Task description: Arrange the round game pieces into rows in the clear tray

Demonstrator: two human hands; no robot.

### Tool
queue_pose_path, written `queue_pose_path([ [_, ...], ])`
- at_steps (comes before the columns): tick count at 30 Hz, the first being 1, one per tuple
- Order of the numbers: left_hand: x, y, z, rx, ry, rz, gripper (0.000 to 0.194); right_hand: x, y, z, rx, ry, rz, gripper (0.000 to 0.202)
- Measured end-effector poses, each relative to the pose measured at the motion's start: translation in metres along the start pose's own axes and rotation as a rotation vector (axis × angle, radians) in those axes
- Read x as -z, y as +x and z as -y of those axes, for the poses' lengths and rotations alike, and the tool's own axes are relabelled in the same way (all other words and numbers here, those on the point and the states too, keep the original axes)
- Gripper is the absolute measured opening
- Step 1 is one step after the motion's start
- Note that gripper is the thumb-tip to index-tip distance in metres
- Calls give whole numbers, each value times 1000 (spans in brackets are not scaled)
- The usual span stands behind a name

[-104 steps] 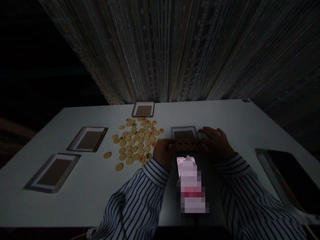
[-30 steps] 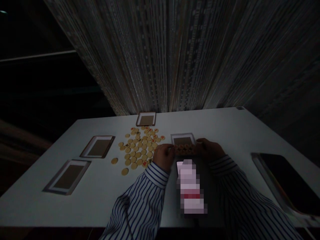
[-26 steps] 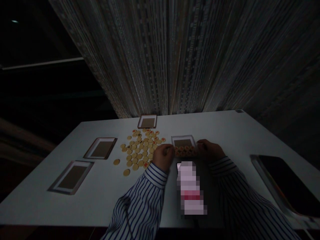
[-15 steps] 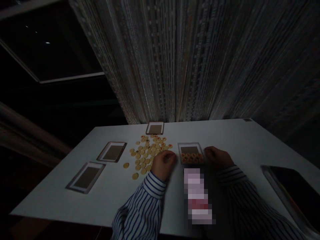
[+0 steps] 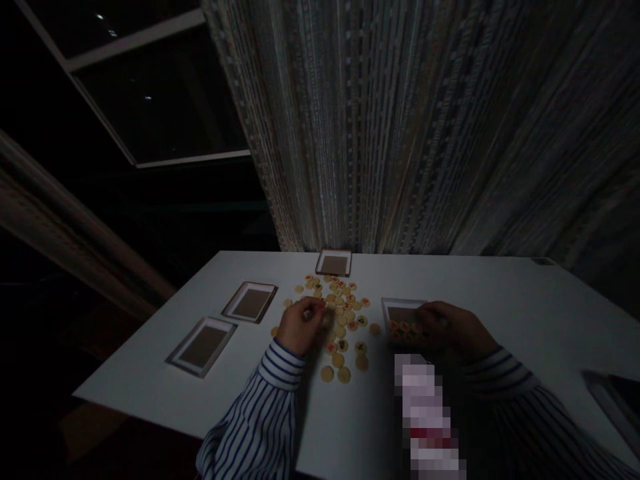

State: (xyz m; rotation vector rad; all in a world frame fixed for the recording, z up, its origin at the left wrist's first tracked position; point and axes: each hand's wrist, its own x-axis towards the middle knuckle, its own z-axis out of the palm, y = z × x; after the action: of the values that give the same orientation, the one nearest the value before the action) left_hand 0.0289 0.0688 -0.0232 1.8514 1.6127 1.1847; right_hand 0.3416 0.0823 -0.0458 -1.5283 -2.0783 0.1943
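Note:
Round wooden Chinese chess pieces (image 5: 343, 375) lie in a loose scatter mid-table, some showing red or dark characters. My left hand (image 5: 300, 325) hovers at the left side of the scatter, thumb and fingers pinched together. Whether a piece is between its fingertips is too dark to make out. To the right stands a clear-sided tray (image 5: 395, 303) with red-marked pieces lined up in its near part. Over that tray's right side is my right hand (image 5: 463, 330), fingers curled in and covering some of the pieces. What its fingertips hold, if anything, is hidden.
Two shallow trays, one nearer (image 5: 201, 345) and one farther (image 5: 250, 302), sit on the left of the white table (image 5: 165, 407). Another tray (image 5: 334, 263) stands at the back edge. A pixelated object (image 5: 427, 413) lies in front. A dark object (image 5: 620, 400) is at the right.
The view has swung left. My left hand has moved left across the scatter, uncovering pieces. My right hand has come from beside the right tray to over it.

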Motion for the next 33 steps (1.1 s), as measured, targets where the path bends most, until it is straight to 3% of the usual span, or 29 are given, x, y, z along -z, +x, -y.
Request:
queue_pose_path([
  [6,24,18,20,33,101,6,15,1,29,32,179,-165,132,28],
  [13,35,40,37,56,236,73,17,-5,63,71,266,-203,261,30],
  [25,31,81,50,98,361,118,23,-42,119,119,239,-224,425,27],
  [33,19,103,75,105,464,190,28,-69,140,128,247,-251,477,29],
])
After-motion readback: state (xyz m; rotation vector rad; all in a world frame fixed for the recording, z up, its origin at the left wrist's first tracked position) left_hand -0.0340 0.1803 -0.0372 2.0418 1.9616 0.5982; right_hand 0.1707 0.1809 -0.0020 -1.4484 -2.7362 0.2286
